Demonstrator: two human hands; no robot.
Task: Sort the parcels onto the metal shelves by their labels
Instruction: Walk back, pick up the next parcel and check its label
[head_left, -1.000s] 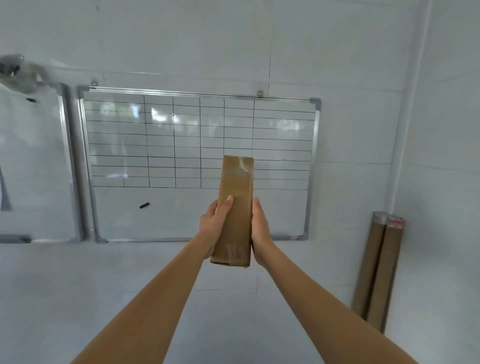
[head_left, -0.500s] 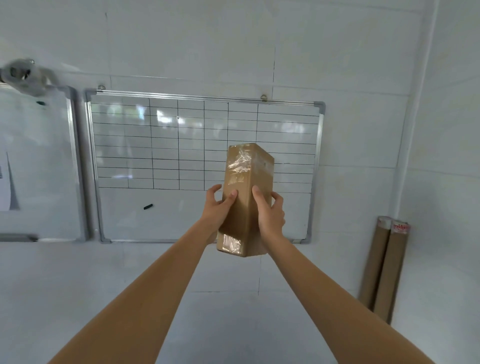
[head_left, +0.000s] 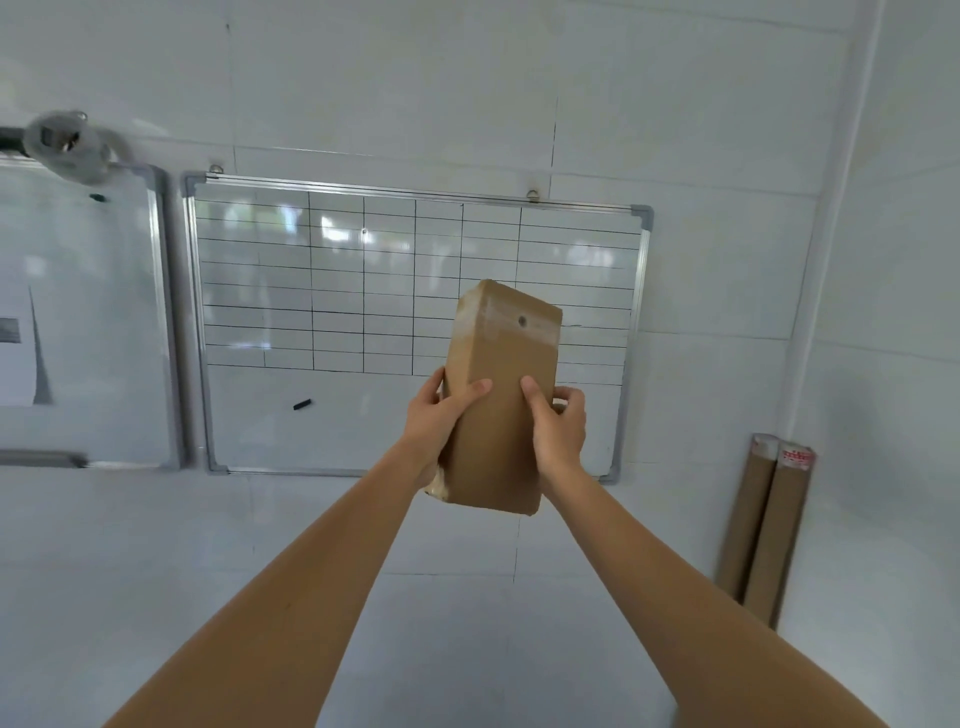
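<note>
Two hands up at full stretch, and between them one brown cardboard parcel, held upright at the centre of the view with its top end tipped a touch toward one o'clock. The left hand grips the parcel's nine o'clock edge, thumb laid on the front face, fingers curled round behind. The right hand clamps the three o'clock edge the same way, thumb on the front, fingers wrapped round the side. Clear tape glints across the top end of the parcel, with a small round mark in it; no label shows on this face. Behind the parcel, from nine to twelve o'clock, a gridded whiteboard hangs on the white wall, a small black marker stuck low on it. At four o'clock, two cardboard tubes lean upright in the corner, side by side and touching.
</note>
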